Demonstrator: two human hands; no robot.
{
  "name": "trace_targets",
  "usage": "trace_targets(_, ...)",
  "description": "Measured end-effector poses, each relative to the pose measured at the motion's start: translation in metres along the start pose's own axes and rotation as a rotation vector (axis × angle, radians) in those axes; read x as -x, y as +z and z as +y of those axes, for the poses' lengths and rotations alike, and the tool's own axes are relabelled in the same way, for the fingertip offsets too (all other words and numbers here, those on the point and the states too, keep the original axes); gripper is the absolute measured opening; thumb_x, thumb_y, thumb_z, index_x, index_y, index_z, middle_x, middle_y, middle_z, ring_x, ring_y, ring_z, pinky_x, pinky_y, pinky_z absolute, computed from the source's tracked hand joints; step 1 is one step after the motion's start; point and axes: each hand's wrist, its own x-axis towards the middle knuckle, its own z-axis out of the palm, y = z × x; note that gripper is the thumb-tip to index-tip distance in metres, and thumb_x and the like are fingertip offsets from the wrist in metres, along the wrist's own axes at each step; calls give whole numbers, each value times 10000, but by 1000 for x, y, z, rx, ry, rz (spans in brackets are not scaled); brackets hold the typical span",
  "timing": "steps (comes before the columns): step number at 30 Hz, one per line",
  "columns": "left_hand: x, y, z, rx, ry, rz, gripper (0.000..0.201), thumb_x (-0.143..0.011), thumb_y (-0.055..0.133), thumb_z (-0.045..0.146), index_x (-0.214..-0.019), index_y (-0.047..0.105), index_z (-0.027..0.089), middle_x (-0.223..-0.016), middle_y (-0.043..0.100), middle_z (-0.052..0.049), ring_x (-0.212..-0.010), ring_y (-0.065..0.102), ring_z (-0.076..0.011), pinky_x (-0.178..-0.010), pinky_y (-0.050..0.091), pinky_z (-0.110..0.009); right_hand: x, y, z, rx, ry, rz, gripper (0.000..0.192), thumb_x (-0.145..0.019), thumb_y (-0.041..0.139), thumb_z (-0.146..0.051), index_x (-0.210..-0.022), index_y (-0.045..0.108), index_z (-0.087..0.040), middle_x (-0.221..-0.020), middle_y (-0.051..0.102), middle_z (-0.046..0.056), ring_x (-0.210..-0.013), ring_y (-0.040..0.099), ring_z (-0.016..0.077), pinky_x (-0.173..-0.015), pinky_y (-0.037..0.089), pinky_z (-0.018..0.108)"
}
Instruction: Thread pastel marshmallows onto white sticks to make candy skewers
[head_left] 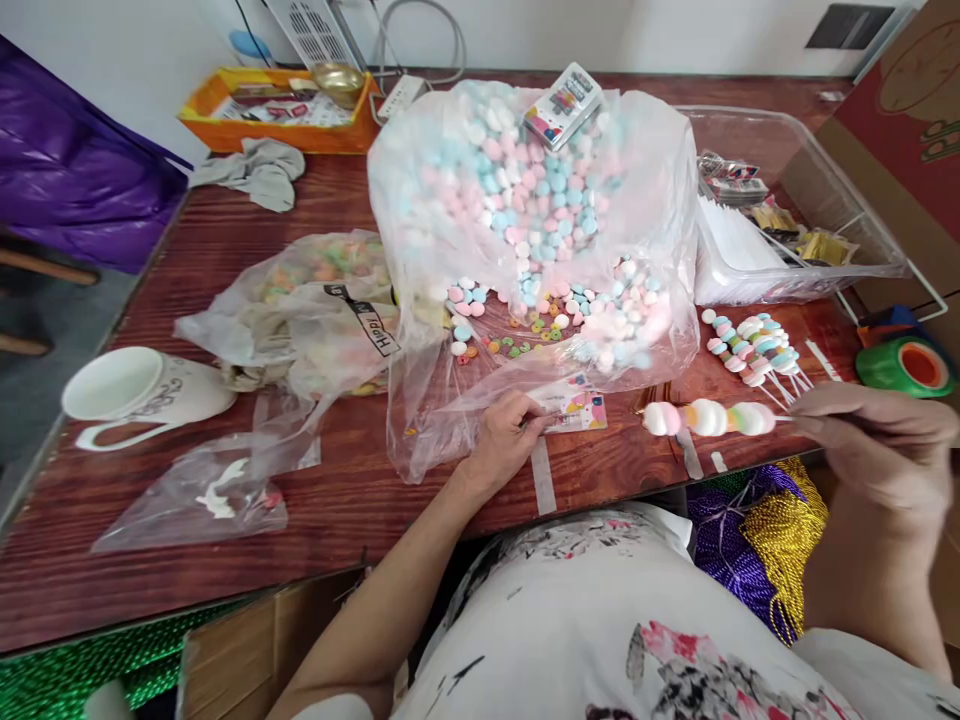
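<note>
My right hand (874, 445) pinches the stick of a marshmallow skewer (709, 418), held level above the table's front edge, with pink, white and pastel pieces threaded on it. My left hand (510, 440) rests on the wooden table (187, 520), fingertips on a small colourful card (574, 408) at the edge of a big clear plastic bag (525, 240) full of pink, blue and white marshmallows. Several finished skewers (754, 345) lie just right of the bag.
A white mug (139, 395) lies on its side at the left, beside crumpled plastic bags (300, 320). A clear tray (787, 230) of packets stands at the right, with a green tape roll (911, 365). An orange tray (277, 110) sits at the back.
</note>
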Motion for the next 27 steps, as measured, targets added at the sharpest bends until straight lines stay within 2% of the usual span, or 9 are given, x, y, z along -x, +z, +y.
trace_targets(2,3,1,0,-34,-1,-11,173,-859,638,263,-728,562,178,-718,564,13,-689,524,-128,-643,411,-259,2,26,-1,-202,20,-118,37,-721,743,-226,-728,736,-262,-686,701,21,-603,629,178,-567,490,325)
trace_targets(5,8,3,5,-120,30,-57,171,-867,628,246,-737,542,176,-753,560,-9,-729,522,-152,-674,440,-284,0,50,11,-264,25,-171,47,-736,744,-201,-747,748,-247,-681,696,-8,-607,610,138,-585,486,280)
trace_targets(8,15,8,18,-299,137,-185,84,-884,546,131,-832,600,168,-868,596,-71,-870,530,-209,-783,481,-347,5,58,33,-297,78,-143,68,-731,756,-192,-788,751,-230,-707,704,-14,-639,620,129,-613,497,263)
trace_targets(11,19,12,29,-445,178,-283,208,-862,478,34,-881,641,162,-934,610,-109,-966,516,-250,-839,497,-395,18,58,51,-361,167,-85,111,-707,775,-199,-813,751,-224,-731,709,-15,-655,633,131,-620,511,260)
trace_targets(13,18,13,31,-416,167,-271,229,-861,471,29,-846,658,161,-918,621,-110,-949,526,-245,-828,502,-398,28,56,59,-389,221,-81,102,-704,776,-210,-801,748,-222,-729,707,-14,-639,629,129,-601,511,256)
trace_targets(18,9,5,18,-8,77,-72,146,-876,611,220,-753,679,181,-740,640,-39,-762,565,-181,-736,471,-345,40,51,62,-421,299,-73,99,-698,771,-219,-793,744,-225,-702,698,-10,-596,619,128,-559,510,258)
trace_targets(21,7,1,12,136,-7,-29,184,-839,672,271,-683,630,182,-682,625,-7,-709,568,-161,-701,454,-318,40,51,58,-435,294,-100,96,-701,766,-208,-793,744,-227,-698,699,-14,-586,616,122,-560,511,254)
trace_targets(23,8,2,13,85,1,-40,204,-834,677,279,-672,601,181,-692,618,-8,-721,560,-164,-706,455,-316,38,54,56,-434,279,-147,91,-702,766,-204,-787,744,-226,-699,701,-15,-600,622,123,-573,514,253)
trace_targets(27,15,12,26,-266,147,-154,78,-875,601,203,-840,659,165,-850,645,-77,-874,543,-225,-786,472,-367,34,61,55,-470,282,-136,85,-705,768,-204,-785,745,-220,-684,692,-16,-589,602,111,-536,475,231)
